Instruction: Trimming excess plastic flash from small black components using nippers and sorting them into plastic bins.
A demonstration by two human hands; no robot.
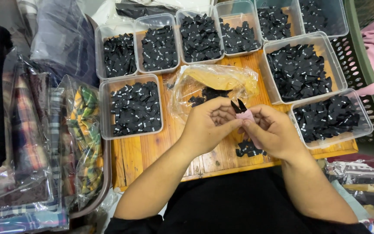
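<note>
Black labels with a small pink piece sit pinched between both hands over the wooden counter, ringed by clear tubs of more black labels and a crumpled plastic bag. Left hand and right hand meet, fingers closed tight on the pieces. A few loose labels lie just below.

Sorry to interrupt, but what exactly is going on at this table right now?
A person seated at a wooden board holds a small pink piece with black tabs between the left hand and right hand. Around the board stand clear plastic tubs filled with small black labels. A crumpled clear bag lies behind the hands, and a few loose black labels lie under them. Bagged plaid fabrics are stacked to the left.
</note>
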